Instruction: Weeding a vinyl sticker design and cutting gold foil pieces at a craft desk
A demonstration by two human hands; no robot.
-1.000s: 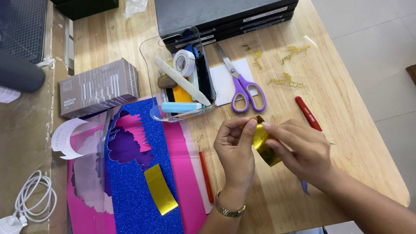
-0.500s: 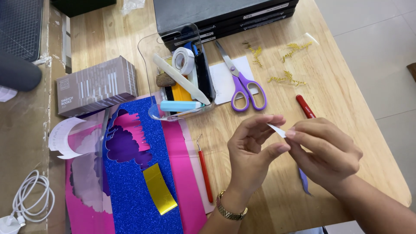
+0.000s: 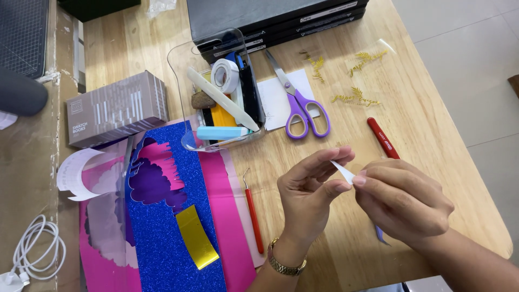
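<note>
Clear organiser [image 3: 184, 70] holding tape roll [image 3: 225, 75], white folder tool [image 3: 221, 98], light-blue eraser [image 3: 222, 132], left hand [image 3: 309, 197] and right hand [image 3: 403, 201] pinching white paper strip [image 3: 343, 171].

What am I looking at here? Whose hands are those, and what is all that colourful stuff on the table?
There is no machine here. The picture comes from a camera worn on a person's head, looking down, so you see that person's own two hands. The left hand, with a gold watch on its wrist, and the right hand pinch a small white paper strip between their fingertips, above a wooden table. On the table lie a blue glitter sheet over pink paper, with a gold strip on top. Nearby are purple scissors, a clear tray holding tape and tools, a grey box, a red pen and a red-handled hook tool.
</note>
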